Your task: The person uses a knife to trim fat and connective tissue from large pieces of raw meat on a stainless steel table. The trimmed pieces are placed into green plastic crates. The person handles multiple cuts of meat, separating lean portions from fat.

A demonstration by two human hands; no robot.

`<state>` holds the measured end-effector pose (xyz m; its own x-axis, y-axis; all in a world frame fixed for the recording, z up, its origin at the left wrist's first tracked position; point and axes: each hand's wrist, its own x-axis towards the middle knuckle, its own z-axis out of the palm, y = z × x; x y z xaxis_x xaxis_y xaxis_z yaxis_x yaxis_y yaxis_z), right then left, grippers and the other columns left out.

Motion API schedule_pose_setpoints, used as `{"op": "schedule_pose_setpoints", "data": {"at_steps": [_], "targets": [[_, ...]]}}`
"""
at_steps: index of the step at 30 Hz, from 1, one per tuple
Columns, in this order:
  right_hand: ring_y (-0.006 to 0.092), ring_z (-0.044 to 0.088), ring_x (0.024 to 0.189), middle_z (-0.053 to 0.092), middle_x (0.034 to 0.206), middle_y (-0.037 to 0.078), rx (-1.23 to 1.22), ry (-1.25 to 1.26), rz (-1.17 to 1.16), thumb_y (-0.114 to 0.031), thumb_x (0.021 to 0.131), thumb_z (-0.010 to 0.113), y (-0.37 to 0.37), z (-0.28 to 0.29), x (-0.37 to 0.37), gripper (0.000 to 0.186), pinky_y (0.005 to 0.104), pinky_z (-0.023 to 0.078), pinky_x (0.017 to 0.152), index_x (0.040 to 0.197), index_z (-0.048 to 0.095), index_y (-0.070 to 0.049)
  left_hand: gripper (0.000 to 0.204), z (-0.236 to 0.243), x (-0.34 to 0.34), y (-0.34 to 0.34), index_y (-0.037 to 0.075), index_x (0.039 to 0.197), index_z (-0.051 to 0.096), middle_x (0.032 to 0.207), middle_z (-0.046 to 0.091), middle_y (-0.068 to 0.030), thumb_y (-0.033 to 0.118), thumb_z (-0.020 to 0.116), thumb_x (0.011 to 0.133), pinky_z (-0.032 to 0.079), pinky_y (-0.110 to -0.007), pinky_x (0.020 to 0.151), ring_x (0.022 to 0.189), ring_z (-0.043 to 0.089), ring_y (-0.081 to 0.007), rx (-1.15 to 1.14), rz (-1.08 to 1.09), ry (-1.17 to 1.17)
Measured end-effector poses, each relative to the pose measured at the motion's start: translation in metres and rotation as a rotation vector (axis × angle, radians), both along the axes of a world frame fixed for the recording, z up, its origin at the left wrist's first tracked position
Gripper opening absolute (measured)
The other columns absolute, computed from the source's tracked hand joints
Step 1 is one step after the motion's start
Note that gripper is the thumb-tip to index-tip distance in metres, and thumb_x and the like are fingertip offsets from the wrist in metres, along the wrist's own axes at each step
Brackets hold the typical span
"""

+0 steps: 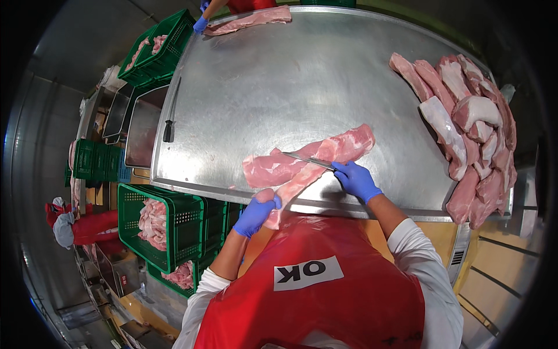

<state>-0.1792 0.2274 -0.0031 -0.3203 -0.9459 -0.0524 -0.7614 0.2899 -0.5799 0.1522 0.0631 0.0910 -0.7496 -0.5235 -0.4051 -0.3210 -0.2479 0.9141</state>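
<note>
A long piece of raw pork (270, 167) lies across the near edge of the steel table, its far end reaching up and to the right. My right hand (356, 181), in a blue glove, grips a knife (308, 159) whose blade points left and rests over the meat. In my gloved left hand (256, 216) is the near end of a pale strip of meat (297, 182). That strip runs up under the knife toward the piece, and its lower end hangs past the table edge. Whether it is still joined to the piece is hidden under the blade.
Many pork pieces are heaped at the right end of the steel table (244, 93). A second knife (168, 131) lies along its left edge. Green crates (200, 224) with meat stand at left. At the far edge, another person's gloved hand (200, 25) touches a long cut (250, 21).
</note>
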Motion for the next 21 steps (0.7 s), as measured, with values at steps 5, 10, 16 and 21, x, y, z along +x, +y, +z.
{"op": "schedule_pose_setpoints", "data": {"at_steps": [5,10,16,21], "targets": [[0.0413,0.07,0.094,0.07,0.106,0.02,-0.03,0.06,-0.043,-0.041,0.105,0.058,0.01,-0.008,-0.017,0.039,0.0512,0.058,0.085,0.138,0.069,-0.024,0.006,0.01,0.012,0.006,0.007,0.09,0.065,0.089,0.063,-0.0006,0.009,0.06,0.091,0.047,-0.025,0.08,0.084,0.059,-0.0112,0.164,0.158,-0.084],[0.0407,0.071,0.092,0.07,0.102,0.02,0.145,0.127,-0.194,-0.04,0.102,0.063,0.043,0.006,-0.08,0.038,0.0525,0.057,0.083,0.135,0.073,-0.023,0.006,0.032,0.048,-0.003,0.008,0.089,0.066,0.084,0.062,0.0004,0.01,0.061,0.09,0.048,-0.026,0.073,0.078,0.059,-0.011,0.216,0.284,-0.21],[0.0363,0.069,0.091,0.066,0.102,0.014,-0.001,0.19,-0.17,-0.036,0.1,0.065,0.02,0.04,-0.038,0.039,0.0507,0.057,0.081,0.136,0.071,-0.024,0.016,0.032,0.054,-0.018,0.003,0.102,0.071,0.094,0.069,-0.0022,0.014,0.062,0.094,0.051,-0.028,0.082,0.089,0.063,-0.0111,0.01,-0.007,-0.218],[0.0365,0.066,0.092,0.064,0.103,0.015,-0.049,0.186,-0.184,-0.032,0.099,0.067,0.014,0.029,-0.001,0.044,0.0507,0.056,0.081,0.142,0.067,-0.023,0.026,0.035,0.018,-0.022,0.006,0.123,0.073,0.109,0.075,-0.0126,0.018,0.063,0.103,0.056,-0.038,0.089,0.097,0.071,-0.0274,-0.636,-0.078,-0.244]]}}
